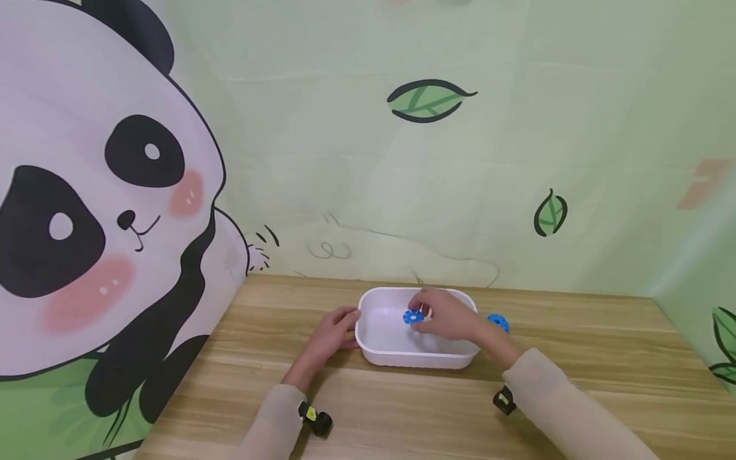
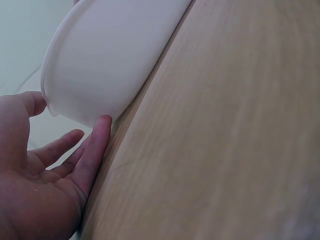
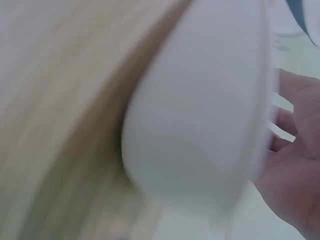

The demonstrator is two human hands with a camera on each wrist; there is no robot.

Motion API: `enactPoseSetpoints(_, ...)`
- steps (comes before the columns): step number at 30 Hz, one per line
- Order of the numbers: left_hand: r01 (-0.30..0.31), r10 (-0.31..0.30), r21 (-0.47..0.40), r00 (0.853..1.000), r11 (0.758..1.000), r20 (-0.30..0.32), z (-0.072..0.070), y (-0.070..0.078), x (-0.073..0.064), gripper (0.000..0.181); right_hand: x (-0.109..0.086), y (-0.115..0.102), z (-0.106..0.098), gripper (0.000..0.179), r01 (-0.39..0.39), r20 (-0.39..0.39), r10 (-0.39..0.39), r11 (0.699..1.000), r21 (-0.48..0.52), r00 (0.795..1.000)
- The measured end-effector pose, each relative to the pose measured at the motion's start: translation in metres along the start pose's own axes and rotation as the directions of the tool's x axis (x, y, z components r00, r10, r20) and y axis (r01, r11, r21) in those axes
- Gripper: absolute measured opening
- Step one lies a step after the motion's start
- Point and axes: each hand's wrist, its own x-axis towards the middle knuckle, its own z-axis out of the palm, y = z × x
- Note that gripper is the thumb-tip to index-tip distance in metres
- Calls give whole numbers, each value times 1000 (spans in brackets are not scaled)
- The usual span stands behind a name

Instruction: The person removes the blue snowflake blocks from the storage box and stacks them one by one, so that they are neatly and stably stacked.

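Note:
A white plastic basin (image 1: 391,358) rests on the wooden table. My left hand (image 1: 333,329) is at its left end. In the left wrist view, the thumb of this left hand (image 2: 47,175) touches the rim, while the mostly straight fingers lie against the outer wall near the table. Over the inside of the basin, my right hand (image 1: 445,315) pinches a blue notched snowflake disc (image 1: 413,317) between thumb and fingers. The right wrist view shows the basin's outer wall (image 3: 195,110) up close, with part of the right hand (image 3: 295,150) beyond its rim; the disc is hidden there.
More blue notched plastic (image 1: 498,322) sits on the table just right of the basin, partly behind my right forearm. Behind the table (image 1: 604,345) rises a pale green printed wall (image 1: 322,128) with a large panda (image 1: 149,223) at the left.

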Motion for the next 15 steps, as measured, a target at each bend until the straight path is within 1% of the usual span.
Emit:
enactPoseSetpoints(4, -7, 7, -6, 1000, 1000, -4, 0, 1, 0, 57, -26, 12, -32, 31, -33, -115, 36, 999, 23, 993)
enactPoseSetpoints(6, -6, 6, -10, 1000, 1000, -2, 0, 1, 0, 57, -40, 20, -46, 32, -74, -158, 77, 997, 26, 984)
enactPoseSetpoints(8, -2, 2, -9, 1000, 1000, 0, 0, 1, 0, 57, -54, 28, -56, 34, -125, -188, 124, 992, 8, 974)
enactPoseSetpoints(11, 5, -5, -8, 1000, 1000, 7, 0, 1, 0, 56, -73, 40, -65, 36, -189, -214, 181, 982, -19, 960)
enactPoseSetpoints(15, 4, -4, -1, 1000, 1000, 7, 1, 0, 0, 56, -90, 53, -67, 40, -217, -223, 202, 975, -45, 954)
